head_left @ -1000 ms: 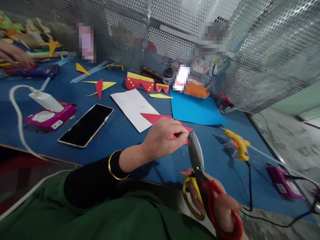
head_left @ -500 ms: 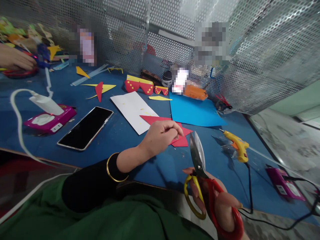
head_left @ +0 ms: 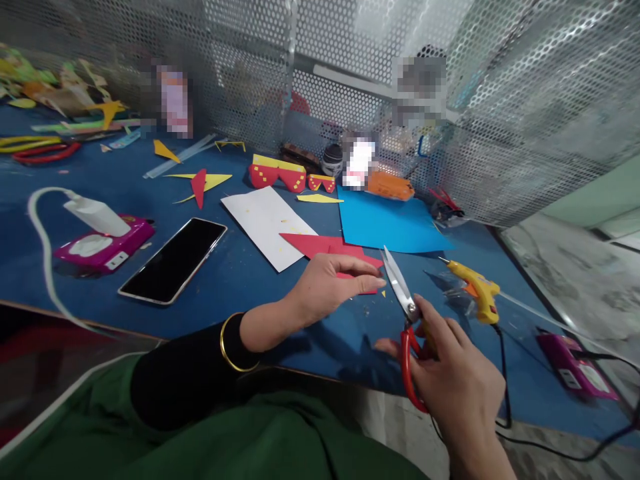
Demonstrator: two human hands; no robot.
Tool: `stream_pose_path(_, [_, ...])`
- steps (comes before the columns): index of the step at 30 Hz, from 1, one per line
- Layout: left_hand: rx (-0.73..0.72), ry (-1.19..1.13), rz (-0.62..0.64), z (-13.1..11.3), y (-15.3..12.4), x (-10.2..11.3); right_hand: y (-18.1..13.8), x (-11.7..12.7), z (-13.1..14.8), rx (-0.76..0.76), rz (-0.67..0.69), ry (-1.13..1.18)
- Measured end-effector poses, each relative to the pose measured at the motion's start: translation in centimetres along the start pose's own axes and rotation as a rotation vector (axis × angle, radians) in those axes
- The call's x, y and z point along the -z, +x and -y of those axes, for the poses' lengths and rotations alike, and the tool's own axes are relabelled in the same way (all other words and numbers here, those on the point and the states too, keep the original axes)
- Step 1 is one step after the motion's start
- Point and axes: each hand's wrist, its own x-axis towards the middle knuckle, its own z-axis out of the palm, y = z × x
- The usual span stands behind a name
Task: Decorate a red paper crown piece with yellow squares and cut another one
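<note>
My right hand point(head_left: 453, 363) is wrapped around a pair of scissors point(head_left: 399, 280) with red and yellow handles. The blades are nearly closed and point away from me, towards the blue sheet. To the left, my left hand point(head_left: 333, 283) hovers over the red paper pieces point(head_left: 320, 245). Its fingers are stretched out with the thumb apart, and I see nothing held between them. A tiny yellow scrap point(head_left: 384, 293) shows just beside the left fingertips. Behind the red paper lies a white sheet point(head_left: 267, 220) with small yellow bits on it.
A blue sheet point(head_left: 390, 223) and red-yellow paper glasses point(head_left: 277, 175) are at the back. A yellow glue gun point(head_left: 475, 287) with a cable stands right. Left are a phone point(head_left: 175, 260), a purple power socket point(head_left: 113, 250) and another pair of scissors point(head_left: 45, 153). Perforated metal sheeting borders the table.
My right hand has turned over, bringing the scissors palm-down with the blades closer together. My left fingers have straightened from a curl. The other person's hand at far left has left the view.
</note>
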Motion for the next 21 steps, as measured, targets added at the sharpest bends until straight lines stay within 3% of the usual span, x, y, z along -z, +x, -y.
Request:
stream_pose_path(3, [0.053,-0.070,-0.010,0.18,0.00,-0.08,0.04,-0.37,0.13,0.086,-0.024,-0.119])
stream_pose_path(11, [0.026,0.025,-0.154,0.28,-0.10,0.10,-0.09,-0.91,0.24,0.238,-0.145,-0.229])
stream_pose_path(21, [-0.008,0.061,-0.119,0.47,-0.06,0.30,0.70,-0.23,-0.54,0.353,-0.255,-0.379])
